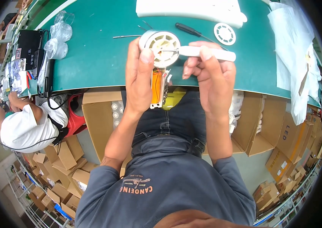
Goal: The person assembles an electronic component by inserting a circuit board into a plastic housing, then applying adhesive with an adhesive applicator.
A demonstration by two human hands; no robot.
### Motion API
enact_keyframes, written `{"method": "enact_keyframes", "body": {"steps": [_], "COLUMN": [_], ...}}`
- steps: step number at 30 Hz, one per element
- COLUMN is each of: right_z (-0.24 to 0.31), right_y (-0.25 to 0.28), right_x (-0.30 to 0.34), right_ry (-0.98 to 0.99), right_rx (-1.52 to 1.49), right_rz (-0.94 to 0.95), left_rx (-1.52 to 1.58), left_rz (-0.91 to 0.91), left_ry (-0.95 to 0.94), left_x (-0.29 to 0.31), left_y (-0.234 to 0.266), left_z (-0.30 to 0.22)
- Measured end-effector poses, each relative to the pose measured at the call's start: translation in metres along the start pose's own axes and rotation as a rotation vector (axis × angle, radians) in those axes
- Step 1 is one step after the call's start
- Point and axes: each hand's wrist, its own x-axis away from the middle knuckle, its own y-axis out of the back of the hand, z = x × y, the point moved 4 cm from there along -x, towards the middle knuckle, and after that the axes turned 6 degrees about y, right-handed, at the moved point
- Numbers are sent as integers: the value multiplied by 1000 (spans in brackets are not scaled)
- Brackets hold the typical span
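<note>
My left hand (140, 78) is closed around a white round housing (165, 36) with a spoked open face, held up over the table's near edge. Below it hangs a narrow assembly (156, 89), orange-yellow in the middle with a light frame and dark parts along one side. My right hand (216, 76) grips a white-handled tool (223, 54) between thumb and fingers. Its thin metal tip reaches left into the housing's face, next to a small reddish wire. Whether the tip touches anything inside is too small to tell.
On the green table (96, 60) lie a black screwdriver (186, 28), a white spoked disc (224, 34), a long white piece (191, 8) and bubble wrap (60, 32). White packing sheets (292, 45) hang over the right end. Open cartons (94, 114) stand below; a seated person (30, 127) works at left.
</note>
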Motion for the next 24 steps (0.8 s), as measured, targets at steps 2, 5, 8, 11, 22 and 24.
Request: {"method": "enact_keyframes", "body": {"steps": [2, 5, 8, 11, 22, 24], "right_z": [-3, -7, -8, -9, 47, 51], "right_y": [1, 3, 4, 7, 56, 56], "right_x": [0, -1, -2, -3, -41, -45], "right_ry": [-47, -85, -103, -126, 374, 408], "right_rx": [-55, -85, -121, -148, 430, 515], "right_rz": [12, 22, 34, 34, -192, -172], "left_rx": [-3, 33, 23, 34, -58, -93], "left_rz": [13, 25, 18, 26, -88, -68], "left_ry": [2, 25, 37, 38, 57, 37], "left_x": [0, 1, 2, 1, 3, 2], "left_y": [0, -1, -2, -3, -1, -4], "left_z": [-1, -2, -3, -4, -2, -5]}}
